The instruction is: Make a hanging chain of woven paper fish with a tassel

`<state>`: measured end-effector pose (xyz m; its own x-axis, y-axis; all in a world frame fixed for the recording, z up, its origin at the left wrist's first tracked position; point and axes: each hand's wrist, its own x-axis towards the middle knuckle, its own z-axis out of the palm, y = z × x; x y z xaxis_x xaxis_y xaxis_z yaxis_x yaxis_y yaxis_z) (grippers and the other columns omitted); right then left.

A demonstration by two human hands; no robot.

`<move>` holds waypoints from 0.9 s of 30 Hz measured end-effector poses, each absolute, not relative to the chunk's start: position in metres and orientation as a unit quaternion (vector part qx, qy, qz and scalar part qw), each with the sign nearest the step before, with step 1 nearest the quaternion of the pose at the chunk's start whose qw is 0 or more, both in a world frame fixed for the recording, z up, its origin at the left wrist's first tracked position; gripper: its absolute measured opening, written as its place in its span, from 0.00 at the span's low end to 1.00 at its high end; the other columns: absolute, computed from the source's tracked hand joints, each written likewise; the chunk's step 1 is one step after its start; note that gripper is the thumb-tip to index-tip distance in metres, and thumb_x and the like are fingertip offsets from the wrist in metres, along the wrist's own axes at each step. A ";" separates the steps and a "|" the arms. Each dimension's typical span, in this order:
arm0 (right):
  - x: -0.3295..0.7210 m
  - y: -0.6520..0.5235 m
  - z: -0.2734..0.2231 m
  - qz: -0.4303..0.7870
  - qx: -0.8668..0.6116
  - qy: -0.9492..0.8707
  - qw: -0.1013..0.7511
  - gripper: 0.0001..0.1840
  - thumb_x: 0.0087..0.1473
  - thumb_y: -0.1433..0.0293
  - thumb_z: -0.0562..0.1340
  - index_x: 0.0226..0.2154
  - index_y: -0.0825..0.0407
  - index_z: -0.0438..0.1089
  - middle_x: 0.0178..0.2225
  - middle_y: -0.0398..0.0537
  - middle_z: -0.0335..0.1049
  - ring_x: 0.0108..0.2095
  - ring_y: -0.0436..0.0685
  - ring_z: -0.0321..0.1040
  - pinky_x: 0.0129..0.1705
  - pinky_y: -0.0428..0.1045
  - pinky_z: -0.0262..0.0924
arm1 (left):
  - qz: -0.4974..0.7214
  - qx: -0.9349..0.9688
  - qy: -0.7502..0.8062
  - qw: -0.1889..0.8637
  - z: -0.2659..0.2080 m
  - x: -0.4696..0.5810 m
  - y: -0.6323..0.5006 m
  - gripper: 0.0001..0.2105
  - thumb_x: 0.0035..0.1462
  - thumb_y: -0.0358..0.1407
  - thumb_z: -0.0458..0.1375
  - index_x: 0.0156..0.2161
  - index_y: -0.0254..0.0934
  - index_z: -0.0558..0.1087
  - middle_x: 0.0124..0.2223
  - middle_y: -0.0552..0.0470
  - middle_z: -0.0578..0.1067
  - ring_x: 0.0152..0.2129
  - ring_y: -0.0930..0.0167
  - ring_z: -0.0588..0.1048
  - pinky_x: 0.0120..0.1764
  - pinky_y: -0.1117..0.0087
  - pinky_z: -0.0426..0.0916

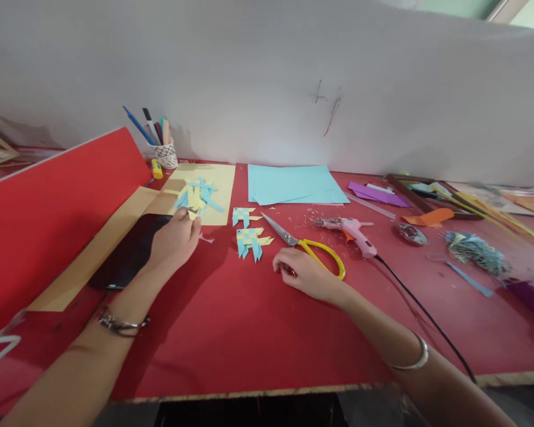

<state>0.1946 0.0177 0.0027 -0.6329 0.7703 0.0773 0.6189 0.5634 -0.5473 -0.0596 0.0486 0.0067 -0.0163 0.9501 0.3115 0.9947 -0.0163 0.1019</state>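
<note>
My left hand point(175, 237) reaches to the pile of paper strips point(198, 193), light blue and pale yellow. Its fingers are closed, with the end of a yellow paper strip point(192, 215) showing at the fingertips. My right hand point(307, 274) rests on the table with fingers loosely curled in, and nothing shows in them. Just beyond it lie scissors point(289, 237) with yellow handles, blades slightly apart, pointing away to the left. Between my hands are two woven paper fish in blue and yellow, a larger fish point(249, 238) nearer me and a smaller fish point(244, 216) behind it.
Blue paper sheets point(293, 182) lie by the wall. A pink glue gun point(353, 231) with a black cord sits right of the scissors. A dark phone or tablet point(131, 255) lies under my left forearm. A pen cup point(165, 154) stands behind. Thread point(476, 252) lies right.
</note>
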 end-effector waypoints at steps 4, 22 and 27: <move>0.198 0.016 0.004 0.238 -0.416 -0.864 0.154 0.11 0.39 0.84 0.50 0.24 0.53 0.59 0.24 0.41 0.59 0.25 0.46 0.55 0.28 0.43 0.50 | -0.252 -0.768 -0.558 0.191 0.004 -0.046 0.038 0.14 0.57 0.31 0.44 0.42 0.33 0.70 0.34 0.46 0.72 0.18 0.73 0.69 0.19 0.73 0.57; 0.182 0.001 0.011 0.656 -0.361 -0.547 0.373 0.11 0.40 0.76 0.61 0.24 0.52 0.55 0.23 0.36 0.60 0.23 0.42 0.56 0.27 0.42 0.53 | -0.315 -0.900 -0.298 -0.032 -0.003 -0.002 0.007 0.13 0.58 0.43 0.47 0.38 0.36 0.68 0.28 0.53 0.75 0.24 0.73 0.72 0.30 0.72 0.64; 0.172 -0.005 0.006 0.738 -0.347 -0.446 0.369 0.14 0.38 0.74 0.64 0.24 0.52 0.56 0.24 0.36 0.63 0.25 0.43 0.62 0.30 0.42 0.56 | -0.358 -0.902 -0.240 0.004 0.003 0.002 -0.003 0.07 0.58 0.32 0.48 0.38 0.35 0.68 0.29 0.52 0.74 0.26 0.74 0.72 0.30 0.75 0.65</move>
